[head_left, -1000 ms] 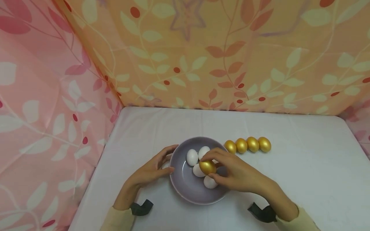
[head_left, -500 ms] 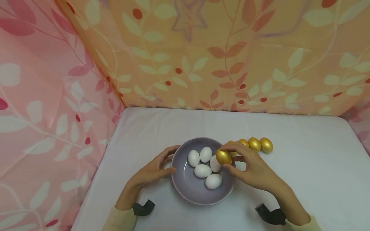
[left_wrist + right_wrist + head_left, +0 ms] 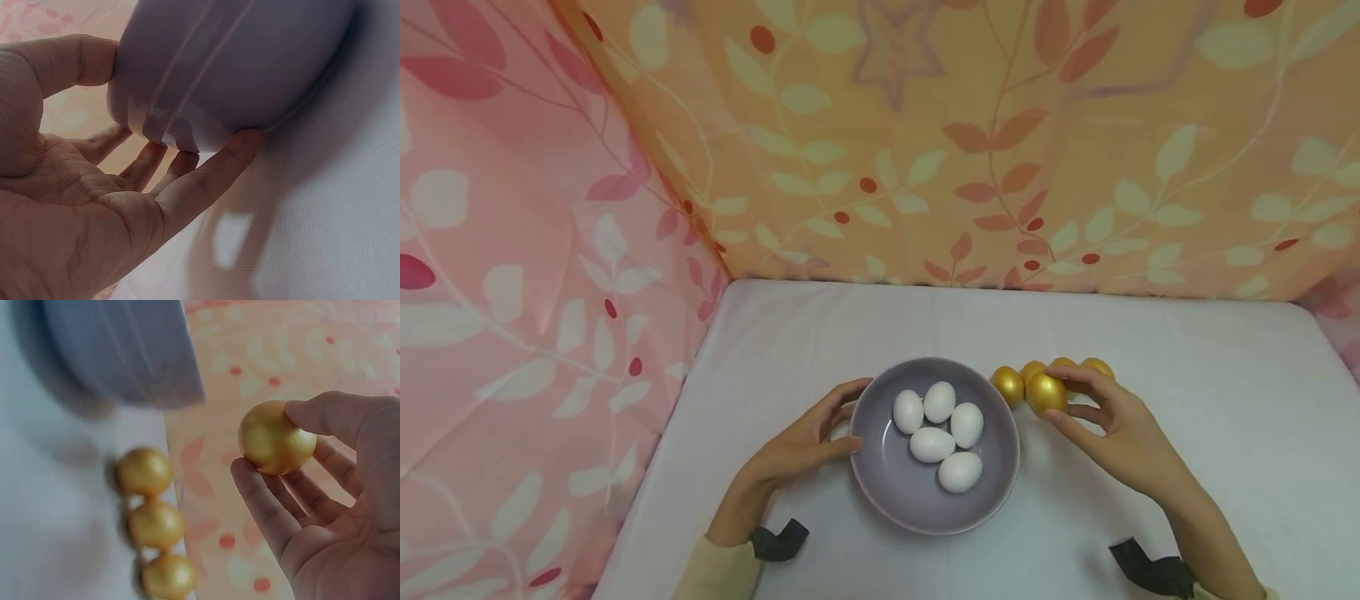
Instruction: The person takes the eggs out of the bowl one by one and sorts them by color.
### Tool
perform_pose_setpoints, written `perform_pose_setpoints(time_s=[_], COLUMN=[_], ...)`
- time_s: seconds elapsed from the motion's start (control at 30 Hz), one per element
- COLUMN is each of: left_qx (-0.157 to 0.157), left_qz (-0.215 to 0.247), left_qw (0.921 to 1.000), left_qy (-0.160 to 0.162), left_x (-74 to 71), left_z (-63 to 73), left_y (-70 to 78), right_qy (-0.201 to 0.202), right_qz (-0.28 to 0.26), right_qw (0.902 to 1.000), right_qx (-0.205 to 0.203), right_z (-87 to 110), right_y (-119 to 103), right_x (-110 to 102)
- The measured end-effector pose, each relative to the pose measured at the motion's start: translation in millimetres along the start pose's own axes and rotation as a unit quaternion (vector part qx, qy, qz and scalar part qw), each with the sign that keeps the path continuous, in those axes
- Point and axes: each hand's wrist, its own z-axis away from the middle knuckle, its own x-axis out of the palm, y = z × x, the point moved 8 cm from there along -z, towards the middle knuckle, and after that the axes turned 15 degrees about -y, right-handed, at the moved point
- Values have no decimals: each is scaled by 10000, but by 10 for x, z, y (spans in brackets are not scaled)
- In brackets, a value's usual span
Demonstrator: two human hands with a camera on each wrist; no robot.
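A purple bowl (image 3: 895, 500) holds several white eggs (image 3: 932, 445). My left hand (image 3: 797, 446) steadies the bowl's left side, its thumb near the rim and its fingers along the outer wall; in the left wrist view the fingertips touch the bowl (image 3: 250, 75). Right of the bowl, my right hand (image 3: 1123, 429) pinches a golden egg (image 3: 1047, 395) between thumb and fingers. In the right wrist view this golden egg (image 3: 275, 439) is lifted off the table. Behind it stands a row of golden eggs (image 3: 1008, 386), partly hidden by the hand and the held egg.
A white cloth covers the table (image 3: 820, 325). A patterned orange curtain (image 3: 925, 167) hangs along the back edge, and a pink one (image 3: 527, 333) along the left. Black bands (image 3: 1152, 571) with protruding parts sit at both wrists.
My right hand has carried the golden egg rightward from above the bowl to just in front of the golden row. All the white eggs now show fully. The left hand stays at the bowl.
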Motion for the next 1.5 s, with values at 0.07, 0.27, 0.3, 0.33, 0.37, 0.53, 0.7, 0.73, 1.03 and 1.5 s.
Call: perform_pose_setpoints(time_s=[0.07,0.27,0.3,0.33,0.37,0.53,0.7,0.73,1.03,1.5], left_qx=[-2,33,40,49,66,124,145,139,99,70], left_qz=[2,10,13,7,3,22,62,76,103,147], left_qw=[10000,10000,10000,10000,10000,9999,9999,9999,9999,9999], left_qy=[18,29,26,27,20,-13,-15,-17,-16,-46], left_x=[4,4,1,-2,-3,-3,2,4,13,16], left_z=[-16,-37,-33,-29,-25,-28,-35,-34,-10,-15], left_y=[-3,-25,-29,-29,-27,4,21,22,39,0], right_qy=[76,333,395,445,497,686,839,867,696,-1], right_qz=[68,453,505,547,573,743,1238,1338,1642,1734], right_qw=[9999,9966,9956,9946,9936,9888,9814,9796,9723,9650], right_qx=[105,602,685,766,839,1098,1201,1223,1514,1968], right_z=[54,179,197,214,231,299,350,362,382,225], right_y=[66,316,356,389,420,542,652,679,969,1224], right_x=[-108,-403,-446,-484,-519,-667,-801,-822,-881,-785])
